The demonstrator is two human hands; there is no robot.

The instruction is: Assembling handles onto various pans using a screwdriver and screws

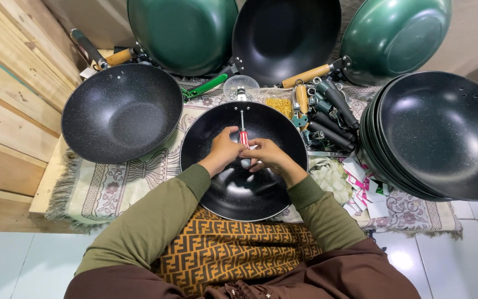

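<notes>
A black speckled wok [217,191] rests on my lap and the table's edge. Inside it, a screwdriver [243,126] with a red and white handle points toward the far rim. My left hand [223,148] and my right hand [265,155] meet around its handle over the wok's middle. A small grey piece [245,163] shows between my fingers; what it is I cannot tell.
A loose black wok [121,112] lies at the left on a patterned cloth [112,188]. A stack of black woks [443,135] stands at the right. Green and black woks [183,33] lean at the back. Handles [330,116], a clear cup [241,87] and paper tags [369,191] lie around.
</notes>
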